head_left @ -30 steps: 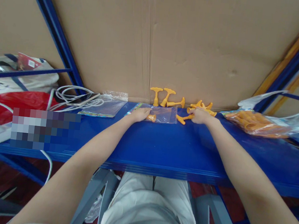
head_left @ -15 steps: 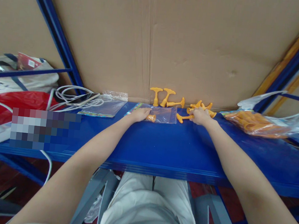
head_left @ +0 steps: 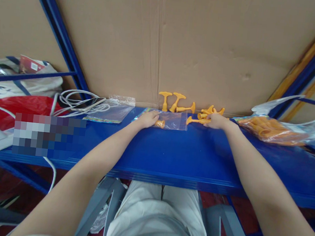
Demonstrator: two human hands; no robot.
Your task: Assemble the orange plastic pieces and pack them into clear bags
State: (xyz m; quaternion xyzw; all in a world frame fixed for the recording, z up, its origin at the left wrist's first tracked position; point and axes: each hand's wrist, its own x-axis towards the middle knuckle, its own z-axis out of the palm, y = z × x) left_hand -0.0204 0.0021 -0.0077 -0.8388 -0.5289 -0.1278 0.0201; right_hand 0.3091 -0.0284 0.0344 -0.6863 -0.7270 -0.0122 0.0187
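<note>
My left hand [head_left: 148,119] is closed around a yellow plastic piece [head_left: 160,124], whose round end pokes out past the fingers. It rests on a clear plastic bag [head_left: 177,121] with a coloured header strip. To the right, my right hand [head_left: 216,121] grips one end of a yellow T-handled plastic piece [head_left: 198,121], its crossbar pointing left. Just behind that hand lie several more yellow pieces [head_left: 211,109], partly hidden by it. Against the cardboard, two T-handled pieces stand upright [head_left: 165,101], and another [head_left: 186,108] lies on its side.
A bag full of orange-yellow pieces [head_left: 271,130] lies at the right. Flat clear bags [head_left: 108,114] and a coiled white cable [head_left: 75,100] are at the left, near a red bag [head_left: 32,106]. Blue shelf posts [head_left: 54,28] flank the blue tabletop [head_left: 167,153], with cardboard [head_left: 204,44] behind.
My right hand has drawn slightly right and now grips the end of the T-handled piece in front of the heap, showing more of its shaft. My left hand has barely moved.
</note>
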